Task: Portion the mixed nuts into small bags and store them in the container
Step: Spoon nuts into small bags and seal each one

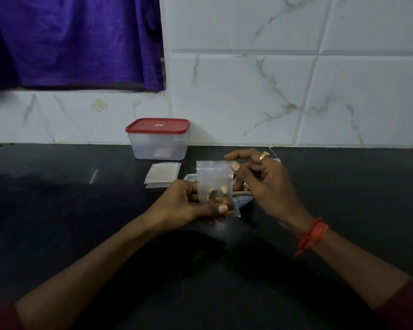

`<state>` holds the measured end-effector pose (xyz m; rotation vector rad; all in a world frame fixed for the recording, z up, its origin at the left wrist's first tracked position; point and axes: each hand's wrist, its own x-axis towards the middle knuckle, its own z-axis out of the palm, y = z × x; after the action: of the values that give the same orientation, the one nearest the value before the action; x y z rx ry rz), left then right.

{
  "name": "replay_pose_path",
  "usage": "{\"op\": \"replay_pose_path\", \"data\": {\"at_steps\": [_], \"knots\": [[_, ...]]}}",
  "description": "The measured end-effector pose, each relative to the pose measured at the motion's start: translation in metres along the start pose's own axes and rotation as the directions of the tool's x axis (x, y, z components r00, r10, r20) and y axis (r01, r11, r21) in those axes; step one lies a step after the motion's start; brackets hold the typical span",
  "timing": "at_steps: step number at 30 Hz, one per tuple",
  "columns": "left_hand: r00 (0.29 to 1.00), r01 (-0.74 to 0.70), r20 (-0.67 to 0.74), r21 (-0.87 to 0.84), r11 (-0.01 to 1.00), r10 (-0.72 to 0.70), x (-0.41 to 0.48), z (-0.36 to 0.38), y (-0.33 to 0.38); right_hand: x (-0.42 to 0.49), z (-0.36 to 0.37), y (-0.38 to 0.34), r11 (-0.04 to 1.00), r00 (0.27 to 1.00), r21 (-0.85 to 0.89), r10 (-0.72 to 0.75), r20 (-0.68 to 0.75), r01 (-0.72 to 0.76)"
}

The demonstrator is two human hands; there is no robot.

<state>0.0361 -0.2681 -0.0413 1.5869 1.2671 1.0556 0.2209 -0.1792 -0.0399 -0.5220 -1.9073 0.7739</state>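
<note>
- The left hand [191,204] grips the lower part of a small clear bag [212,177]. The thumb lies across the front near the bottom and the fingers are curled behind.
- The bag stands upright above the counter [81,210], between the two hands, in front of the person.
- A few nuts [216,194] sit in the bottom of the bag, dark and pale pieces just above the left thumb.
- The right hand [262,182] meets the bag at its top right corner. Thumb and forefinger close on the top edge in a pinch, and the other fingers are loosely bent and apart from the bag.
- A gold ring [264,155] shows on one right finger, and a red thread band [311,234] goes round the right wrist.
- Behind the hands lies a bluish packet [244,200], mostly hidden, with more nuts showing at its mouth beside the right palm.
- A flat stack of empty bags [161,175] lies on the counter just left of the held bag, near the left hand but apart from it.
- The container [159,146] stands behind the stack, against the tiled wall [272,91], with its red lid [157,126] on.
- A pale square shows through the container's front wall near the bottom. I cannot tell whether it is a bag inside or a label.
- A purple curtain [69,44] hangs at upper left, above the wall tiles.
</note>
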Motion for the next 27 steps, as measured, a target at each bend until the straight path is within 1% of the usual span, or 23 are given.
{"op": "replay_pose_path", "data": {"at_steps": [3,5,7,10,13,15,17,19,21,24,27], "knots": [[0.997,0.06,-0.047,-0.102,0.993,-0.065,-0.0008,-0.0008,-0.0002,-0.0005,0.0013,0.0011,1.0,0.998,0.008,0.028,0.062,-0.029],[0.99,0.069,-0.112,-0.148,0.987,-0.086,-0.0017,-0.002,0.0,-0.0017,0.0028,0.0004,0.999,0.995,0.006,0.035,0.09,-0.035],[0.985,0.062,-0.147,-0.182,0.981,-0.089,-0.002,-0.0031,0.0008,-0.0034,0.0041,0.0002,0.999,0.993,-0.004,0.037,0.115,-0.037],[0.983,0.077,-0.145,-0.224,0.972,-0.112,-0.0013,-0.0038,0.0021,-0.0042,0.0047,0.0002,0.999,0.991,0.0,0.049,0.125,-0.05],[0.98,0.115,-0.12,-0.31,0.944,-0.159,-0.0003,-0.0039,0.0034,-0.0027,0.0025,0.002,0.997,0.991,-0.008,0.072,0.113,-0.071],[0.978,0.119,-0.128,-0.297,0.947,-0.163,-0.0002,-0.0039,0.0039,-0.0023,0.0016,0.0037,0.996,0.991,-0.022,0.085,0.107,-0.083],[0.973,0.102,-0.176,-0.257,0.961,-0.15,-0.0005,-0.0046,0.0034,-0.0027,0.0017,0.0046,0.996,0.99,-0.026,0.09,0.113,-0.087],[0.967,0.084,-0.213,-0.257,0.963,-0.142,-0.0005,-0.0056,0.0035,-0.0035,0.003,0.0058,0.996,0.986,-0.021,0.093,0.136,-0.091],[0.968,0.071,-0.213,-0.263,0.962,-0.129,-0.0008,-0.006,0.0045,-0.0044,0.0046,0.0073,0.994,0.98,-0.006,0.111,0.167,-0.111],[0.974,0.072,-0.195,-0.227,0.971,-0.118,-0.0012,-0.0068,0.0063,-0.0042,0.006,0.0086,0.985,0.967,0.042,0.156,0.2,-0.167],[0.973,0.079,-0.191,-0.238,0.968,-0.126,-0.0004,-0.0081,0.0055,-0.0007,0.0038,0.009,0.968,0.952,0.129,0.178,0.251,-0.215]]}}
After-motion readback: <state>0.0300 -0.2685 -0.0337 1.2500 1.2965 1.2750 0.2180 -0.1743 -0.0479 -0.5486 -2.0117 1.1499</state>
